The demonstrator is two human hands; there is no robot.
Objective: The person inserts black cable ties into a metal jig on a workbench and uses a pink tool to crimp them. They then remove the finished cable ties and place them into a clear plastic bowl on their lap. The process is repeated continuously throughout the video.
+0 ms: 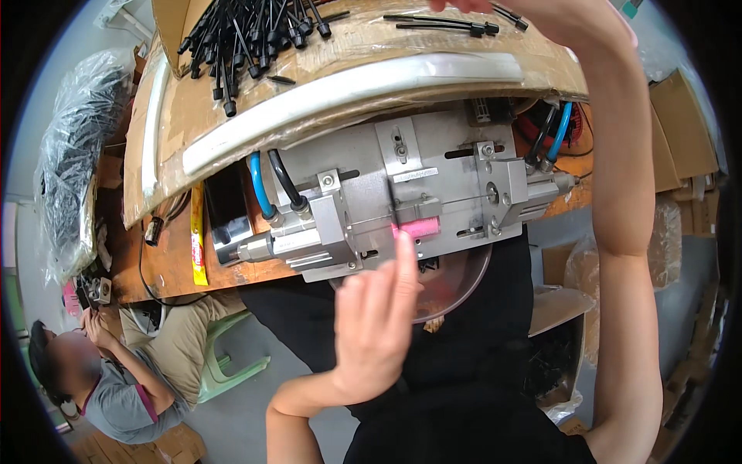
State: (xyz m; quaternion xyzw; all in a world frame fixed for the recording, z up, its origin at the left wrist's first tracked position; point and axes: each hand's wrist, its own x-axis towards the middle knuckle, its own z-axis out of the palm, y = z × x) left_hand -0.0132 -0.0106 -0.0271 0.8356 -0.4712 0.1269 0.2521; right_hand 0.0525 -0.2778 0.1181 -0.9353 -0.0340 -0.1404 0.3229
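Note:
My left hand [375, 317] is in front of the metal fixture [355, 197], its index finger stretched out and the other fingers loosely bent. That fingertip meets the near end of a thin black rod [393, 203], beside a pink block [420, 227] on the fixture's front edge. No grip around the rod shows. My right hand [533, 17] reaches far over the cardboard at the top edge, where its fingers are mostly cut off. Nearest to it lie a few loose black rod-like parts with knobbed ends [444, 25]; whether it holds one is hidden.
Many black rods [255, 39] are heaped on the padded cardboard [325, 97]. Blue and black hoses [263, 185] join the fixture's sides. A clear bowl [456, 290] is under its front edge. At left, another person [124, 387] sits by a green stool [228, 359].

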